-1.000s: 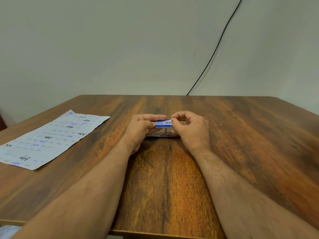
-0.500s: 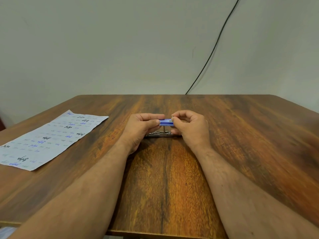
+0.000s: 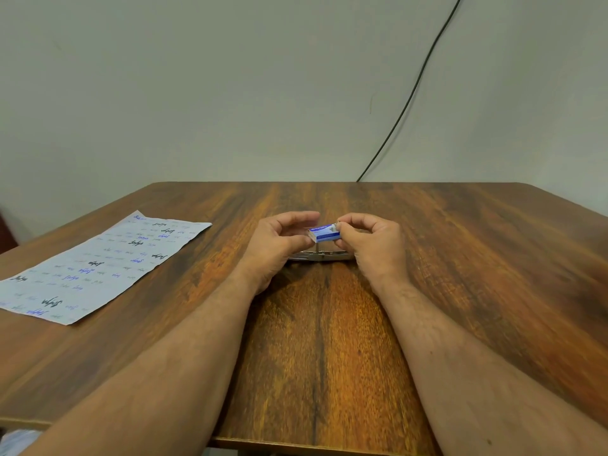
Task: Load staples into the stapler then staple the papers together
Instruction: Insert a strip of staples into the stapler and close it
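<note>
**Staple box held above the stapler**

The staple box (image 3: 324, 233) sits just above the metal stapler (image 3: 320, 255). My right hand (image 3: 373, 243) pinches its right end; my left hand (image 3: 279, 245) curls at its left end. Papers (image 3: 95, 264) lie far left of the stapler.

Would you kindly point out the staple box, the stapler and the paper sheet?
staple box (image 3: 324, 233), head view, blue side face.
stapler (image 3: 320, 256), head view, metal base between the hands.
paper sheet (image 3: 98, 268), head view, middle of the printed face.
</note>
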`<state>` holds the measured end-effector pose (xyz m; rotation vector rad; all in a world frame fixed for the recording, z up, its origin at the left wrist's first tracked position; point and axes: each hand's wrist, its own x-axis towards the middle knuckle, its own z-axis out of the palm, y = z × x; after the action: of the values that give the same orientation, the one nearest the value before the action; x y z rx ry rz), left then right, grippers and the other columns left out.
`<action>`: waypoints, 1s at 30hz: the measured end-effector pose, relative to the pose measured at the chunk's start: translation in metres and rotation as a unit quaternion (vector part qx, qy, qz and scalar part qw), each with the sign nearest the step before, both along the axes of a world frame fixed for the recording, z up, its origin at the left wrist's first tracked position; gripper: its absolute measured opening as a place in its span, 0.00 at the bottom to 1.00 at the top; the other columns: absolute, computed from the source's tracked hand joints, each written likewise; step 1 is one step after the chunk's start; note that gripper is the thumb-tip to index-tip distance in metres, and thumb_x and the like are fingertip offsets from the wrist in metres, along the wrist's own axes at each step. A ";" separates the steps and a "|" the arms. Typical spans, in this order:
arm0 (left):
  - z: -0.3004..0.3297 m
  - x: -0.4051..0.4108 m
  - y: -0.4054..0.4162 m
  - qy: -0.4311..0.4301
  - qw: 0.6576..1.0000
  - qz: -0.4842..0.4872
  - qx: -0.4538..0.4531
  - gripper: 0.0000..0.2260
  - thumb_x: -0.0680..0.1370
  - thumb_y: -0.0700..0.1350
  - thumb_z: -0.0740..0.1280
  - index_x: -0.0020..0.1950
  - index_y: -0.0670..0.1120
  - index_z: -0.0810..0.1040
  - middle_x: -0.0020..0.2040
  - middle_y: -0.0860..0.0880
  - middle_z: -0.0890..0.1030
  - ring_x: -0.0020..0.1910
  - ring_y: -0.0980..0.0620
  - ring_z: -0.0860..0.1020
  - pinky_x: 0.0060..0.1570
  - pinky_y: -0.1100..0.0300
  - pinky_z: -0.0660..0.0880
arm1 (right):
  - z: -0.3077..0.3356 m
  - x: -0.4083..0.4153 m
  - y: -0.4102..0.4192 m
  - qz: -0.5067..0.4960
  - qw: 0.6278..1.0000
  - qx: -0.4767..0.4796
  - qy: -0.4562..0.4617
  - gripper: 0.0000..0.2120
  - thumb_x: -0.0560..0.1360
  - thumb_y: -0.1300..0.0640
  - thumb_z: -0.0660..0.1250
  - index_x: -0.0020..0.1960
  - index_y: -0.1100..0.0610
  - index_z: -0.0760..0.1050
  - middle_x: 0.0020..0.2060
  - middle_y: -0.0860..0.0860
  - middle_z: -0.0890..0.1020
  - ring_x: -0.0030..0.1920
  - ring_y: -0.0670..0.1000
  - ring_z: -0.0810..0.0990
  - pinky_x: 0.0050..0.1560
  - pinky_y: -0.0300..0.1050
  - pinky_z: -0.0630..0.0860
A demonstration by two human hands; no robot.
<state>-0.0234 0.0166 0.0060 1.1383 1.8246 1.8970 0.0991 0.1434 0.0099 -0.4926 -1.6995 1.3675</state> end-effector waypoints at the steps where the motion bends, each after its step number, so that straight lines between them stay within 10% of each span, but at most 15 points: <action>1: 0.000 0.001 0.001 0.020 1.000 0.013 -0.004 0.21 0.74 0.30 0.71 0.61 0.49 0.82 0.58 0.49 0.85 0.58 0.49 0.83 0.54 0.58 0.80 | 0.000 -0.001 0.000 -0.003 1.000 -0.002 0.003 0.04 0.76 0.61 0.73 0.50 0.57 0.86 0.43 0.50 0.87 0.40 0.46 0.88 0.40 0.37 0.83; 13: -0.005 0.006 0.017 0.218 0.948 0.130 -0.192 0.33 0.71 0.34 0.71 0.75 0.51 0.69 0.42 0.60 0.78 0.49 0.58 0.78 0.63 0.55 0.74 | -0.001 -0.001 0.002 -0.027 1.000 0.002 -0.006 0.05 0.76 0.61 0.73 0.50 0.55 0.86 0.41 0.47 0.87 0.37 0.40 0.86 0.38 0.34 0.82; 20: -0.004 0.008 0.021 0.334 0.908 0.201 -0.150 0.27 0.73 0.34 0.66 0.71 0.48 0.73 0.65 0.48 0.78 0.67 0.48 0.72 0.68 0.53 0.70 | -0.003 -0.004 0.003 -0.023 0.999 -0.003 -0.025 0.04 0.75 0.61 0.73 0.48 0.55 0.86 0.40 0.46 0.86 0.40 0.44 0.87 0.46 0.45 0.85; 25: -0.004 0.016 0.011 0.232 0.965 0.124 -0.001 0.18 0.69 0.38 0.63 0.56 0.51 0.80 0.54 0.51 0.81 0.47 0.56 0.79 0.44 0.59 0.80 | -0.005 -0.004 0.007 -0.018 0.999 -0.018 -0.032 0.04 0.75 0.60 0.74 0.49 0.55 0.86 0.43 0.48 0.86 0.43 0.45 0.87 0.48 0.47 0.86; 30: -0.002 0.013 0.009 0.181 0.977 0.103 -0.042 0.14 0.72 0.54 0.76 0.56 0.53 0.83 0.51 0.55 0.85 0.49 0.57 0.83 0.49 0.60 0.81 | -0.004 -0.003 0.008 -0.007 0.999 -0.015 -0.036 0.04 0.75 0.59 0.74 0.48 0.54 0.86 0.43 0.49 0.87 0.44 0.46 0.87 0.47 0.45 0.85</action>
<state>-0.0101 0.0260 0.0045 1.3851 2.2731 1.7850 0.0962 0.1514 0.0055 -0.5747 -1.7328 1.3811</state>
